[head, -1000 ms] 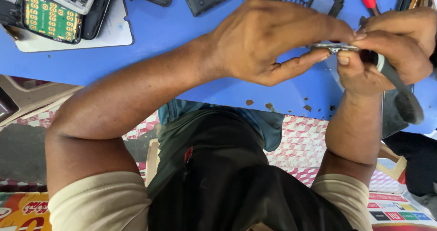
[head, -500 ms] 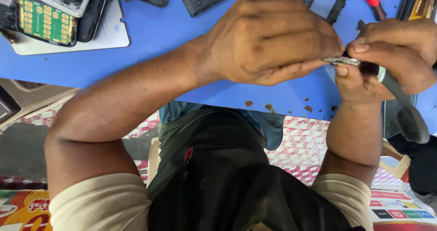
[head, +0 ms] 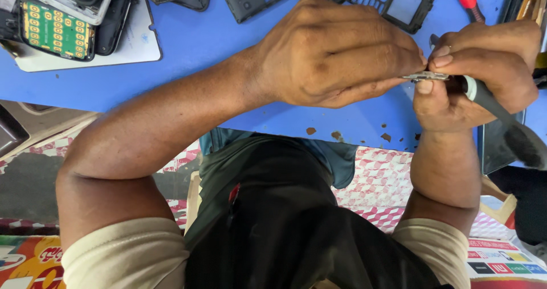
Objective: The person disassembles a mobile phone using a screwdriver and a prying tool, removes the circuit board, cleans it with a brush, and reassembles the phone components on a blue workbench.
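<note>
Blue table (head: 228,50), left hand (head: 336,52) and right hand (head: 478,72) pinching one small metal part (head: 424,76) — green circuit board (head: 54,30), keypad frame (head: 393,1) nearby.

Above my hands, a small square grey screen (head: 403,5) sits in a black phone frame (head: 393,1) on the blue desk (head: 228,50).

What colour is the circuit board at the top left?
Green with yellow contact pads, seen in the head view.
</note>
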